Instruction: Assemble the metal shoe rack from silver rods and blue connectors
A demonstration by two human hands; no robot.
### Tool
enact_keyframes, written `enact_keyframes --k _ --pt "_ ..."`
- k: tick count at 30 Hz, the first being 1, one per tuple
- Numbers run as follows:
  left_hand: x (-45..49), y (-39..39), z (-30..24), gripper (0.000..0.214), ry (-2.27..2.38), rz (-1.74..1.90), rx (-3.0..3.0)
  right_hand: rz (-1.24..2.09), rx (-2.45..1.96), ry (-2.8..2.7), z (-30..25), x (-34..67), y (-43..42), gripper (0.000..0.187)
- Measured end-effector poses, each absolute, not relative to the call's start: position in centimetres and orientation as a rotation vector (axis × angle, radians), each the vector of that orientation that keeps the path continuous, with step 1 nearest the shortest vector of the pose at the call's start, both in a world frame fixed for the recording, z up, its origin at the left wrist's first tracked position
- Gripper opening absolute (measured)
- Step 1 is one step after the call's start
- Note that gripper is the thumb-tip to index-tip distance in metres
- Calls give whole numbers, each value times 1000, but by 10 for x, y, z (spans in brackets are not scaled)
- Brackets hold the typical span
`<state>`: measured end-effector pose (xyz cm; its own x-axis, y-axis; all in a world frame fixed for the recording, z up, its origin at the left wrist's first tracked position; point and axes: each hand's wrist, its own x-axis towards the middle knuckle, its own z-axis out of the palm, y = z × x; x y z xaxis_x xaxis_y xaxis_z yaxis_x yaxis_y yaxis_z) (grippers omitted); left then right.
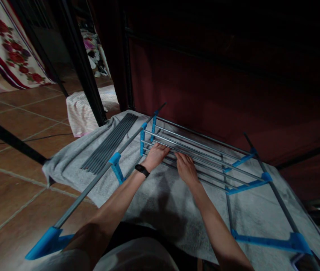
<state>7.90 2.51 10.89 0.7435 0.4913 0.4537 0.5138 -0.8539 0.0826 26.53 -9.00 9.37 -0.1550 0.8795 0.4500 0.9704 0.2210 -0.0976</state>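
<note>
A partly assembled rack of grey metal tubes and blue plastic brackets lies across a grey towel-like cover (pixel 160 203). My left hand (pixel 157 155), with a black band on the wrist, has its fingers together over one of the thin metal rods (pixel 207 152) in the rack's middle. Just to its right, my right hand (pixel 186 167) curls over the rods too, fingertips partly hidden. The rods run between a blue bracket (pixel 142 139) on the left and another blue bracket (pixel 247 186) on the right. A blue foot piece (pixel 47 242) caps the left tube's near end.
Several loose grey tubes (pixel 111 145) lie side by side on the cover's left. Dark metal posts (pixel 83 64) stand at the left, and a dark red curtain (pixel 205 90) hangs behind. A striped cloth (pixel 81 113) sits beyond, above a tiled floor (pixel 15 165).
</note>
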Motion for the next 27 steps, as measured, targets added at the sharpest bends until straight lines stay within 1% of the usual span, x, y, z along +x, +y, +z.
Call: enact_keyframes --k 7,12,16,18,21,24,27 --pt "80 25 109 19 -854 -695 -2924 -263 -1802 -2122 101 247 -66 46" --pt "80 25 106 20 -896 -743 -2913 -250 -1917 -2119 106 244 -58 42" --pt "77 23 100 19 -904 -822 -2886 -229 -1884 -2165 105 246 -57 40" --pt "73 19 94 21 -928 -949 -2840 -230 -1859 -2172 102 247 -56 39" --pt "59 9 80 31 -1069 -1222 -2704 -238 -1824 -2162 98 250 -56 39" --pt "42 4 60 31 -1365 -1566 -2492 -227 -1800 -2169 95 251 -55 42" --pt "30 12 44 28 -1749 -1980 -2160 -224 -1821 -2174 95 251 -56 43"
